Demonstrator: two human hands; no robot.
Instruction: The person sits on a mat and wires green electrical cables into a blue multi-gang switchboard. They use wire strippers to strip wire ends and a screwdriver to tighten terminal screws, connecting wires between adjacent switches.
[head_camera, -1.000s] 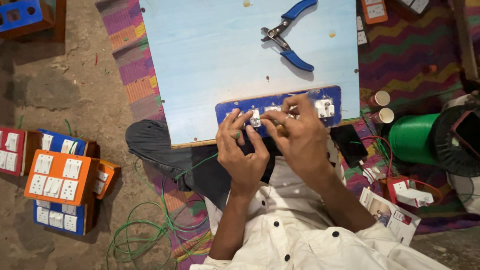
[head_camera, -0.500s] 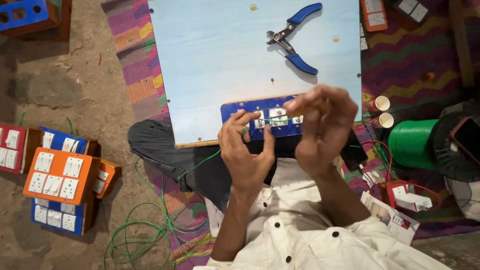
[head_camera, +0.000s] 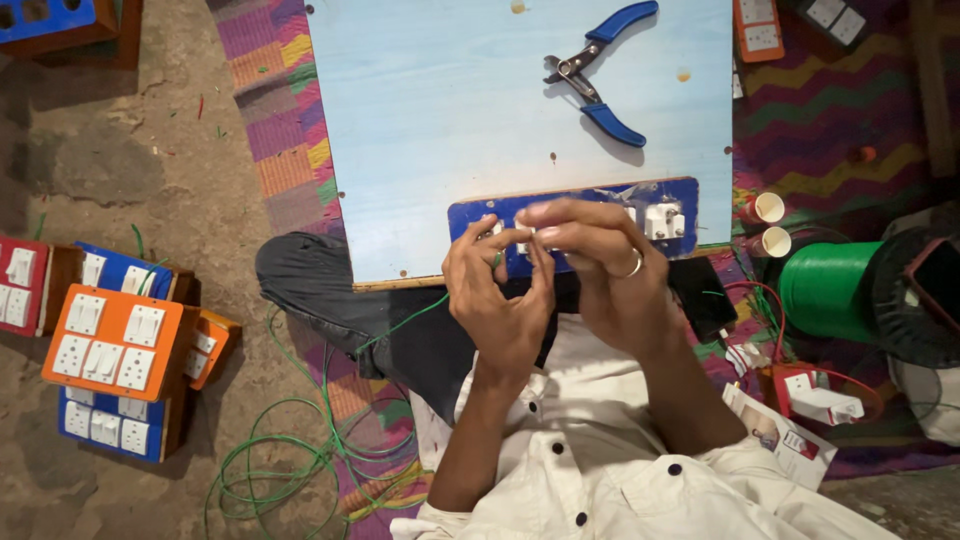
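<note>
seated person at a pale blue work board (head_camera: 430, 120), seen from above. the left hand (head_camera: 495, 300) and right hand (head_camera: 600, 270) meet just off the board's near edge, over a blue switch plate (head_camera: 575, 222) that lies along that edge toward the near right corner. the left fingers (head_camera: 480, 240) are pinched nearly closed around a thin green wire (head_camera: 400, 322), which trails from them down across the lap to loose coils on the floor. the right fingers (head_camera: 550, 215) are curled in, tips drawn together at a small white fitting on the plate; whether they actually grip it cannot be told, as the knuckles cover the contact. a ring shows on one right finger. blue-handled pliers (head_camera: 595, 75) lie apart near the far right corner of the board, untouched.

risks, as judged from this arrangement: the wire end is fine and held only at the fingertips, so a slight tug from the coils below could pull it free. the plate rests at the very edge of the board, so downward pressure from either hand could tip it into the lap. two small paper cups (head_camera: 768, 225) stand on the mat just beside the board's right edge, near the right wrist, and could be knocked over. a green wire spool (head_camera: 830, 290) lies further right.
</note>
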